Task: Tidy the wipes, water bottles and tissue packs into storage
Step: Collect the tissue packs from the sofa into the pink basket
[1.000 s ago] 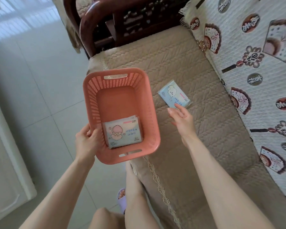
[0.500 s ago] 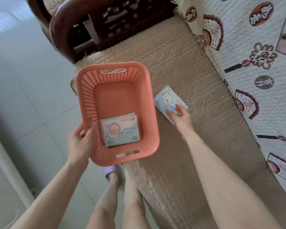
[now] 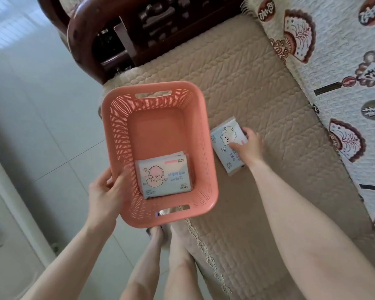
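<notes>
One basket (image 3: 206,148), my left hand (image 3: 105,191) gripping its near-left rim; first pack (image 3: 166,180) inside, near end. To its right, second pack (image 3: 224,140) on cushion (image 3: 236,72), pinched by my right hand (image 3: 250,148).

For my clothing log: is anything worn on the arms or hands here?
Nothing visible. The left forearm and right forearm are bare to the frame edge, no sleeves. The left hand and right hand show no gloves, rings, watch or bracelet.
</notes>
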